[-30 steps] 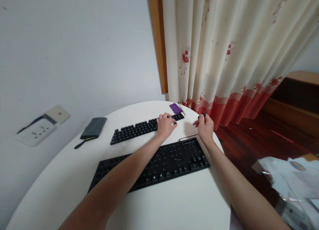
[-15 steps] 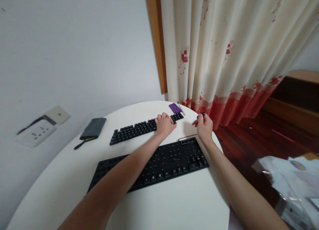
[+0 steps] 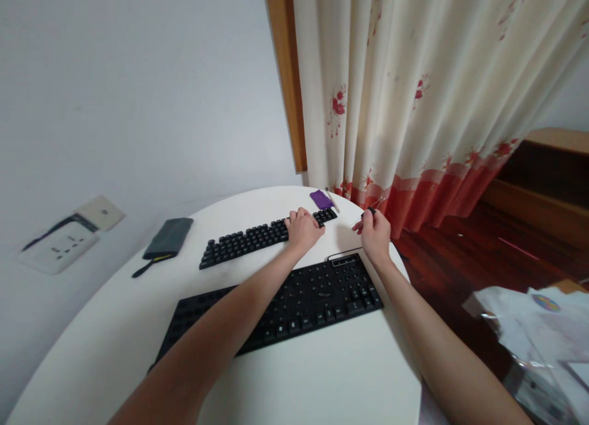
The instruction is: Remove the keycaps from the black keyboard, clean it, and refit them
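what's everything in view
table: one, white, centre
keyboard base: one, black, table front
keycaps: many, black, mostly beyond base
pouch: one, grey, table's left
flat packet: one, purple, far edge
slim stick: one, pale, beside packet
wall plates: two, white, left
curtain: one, cream and red, back
trim: one, brown, by curtain
shelf: one, brown, right
floor: one, reddish, right
papers: several, white, lower right
small tool: one, black, right hand
left hand: one, at keycaps
right hand: one, gripping tool

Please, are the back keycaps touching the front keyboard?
Apart: the head view shows bare table between keycaps and keyboard, both sides of the left arm.
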Demonstrator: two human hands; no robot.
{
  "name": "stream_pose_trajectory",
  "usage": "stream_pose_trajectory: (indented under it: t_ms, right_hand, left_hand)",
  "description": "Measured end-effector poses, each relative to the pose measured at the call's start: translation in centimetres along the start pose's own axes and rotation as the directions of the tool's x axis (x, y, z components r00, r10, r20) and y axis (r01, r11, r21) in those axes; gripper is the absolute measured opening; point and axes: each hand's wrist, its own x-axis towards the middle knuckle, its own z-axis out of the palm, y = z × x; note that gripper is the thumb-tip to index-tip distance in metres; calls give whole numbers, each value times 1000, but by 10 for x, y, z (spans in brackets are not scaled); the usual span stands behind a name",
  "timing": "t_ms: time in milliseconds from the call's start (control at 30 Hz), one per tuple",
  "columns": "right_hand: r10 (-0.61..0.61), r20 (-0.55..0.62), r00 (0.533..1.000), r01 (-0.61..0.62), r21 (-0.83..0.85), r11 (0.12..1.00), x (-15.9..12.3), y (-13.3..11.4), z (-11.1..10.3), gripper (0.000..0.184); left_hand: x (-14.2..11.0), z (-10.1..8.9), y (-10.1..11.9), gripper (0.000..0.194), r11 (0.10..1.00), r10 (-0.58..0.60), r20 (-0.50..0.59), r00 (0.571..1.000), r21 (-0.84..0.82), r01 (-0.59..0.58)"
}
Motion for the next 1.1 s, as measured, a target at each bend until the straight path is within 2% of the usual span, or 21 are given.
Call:
stream_pose_trajectory:
  t_ms: [433, 667, 800, 900, 1000, 1100]
  right_hand:
    - [13, 11, 1000, -13, -2, 1000, 1, 3, -1, 32]
    - [28, 14, 1000, -28, 13, 1000, 1, 4, -1, 33]
    - [38, 26, 999, -38, 28, 999, 2, 4, -2, 33]
    - [18, 37, 999, -19, 31, 999, 3, 5, -3, 34]
    - [-34, 1, 999, 34, -14, 999, 4, 4, -6, 36]
    - [-43, -21, 999, 43, 1, 999, 2, 0, -10, 35]
  left_hand:
    - [1, 2, -3, 23, 1000, -3, 2, 1000, -22, 3]
    - [-2, -11, 1, 19, 1000, 28, 8, 1000, -12, -28]
    - [-18, -22, 15, 12, 985, 165, 64, 984, -53, -162]
    - [-41, -26, 30, 16, 923, 363, 122, 924, -182, -339]
    - [-61, -23, 40, 20, 875, 433, 165, 886, -312, -370]
    - [-69, -16, 39, 20, 833, 454, 143, 879, -418, -362]
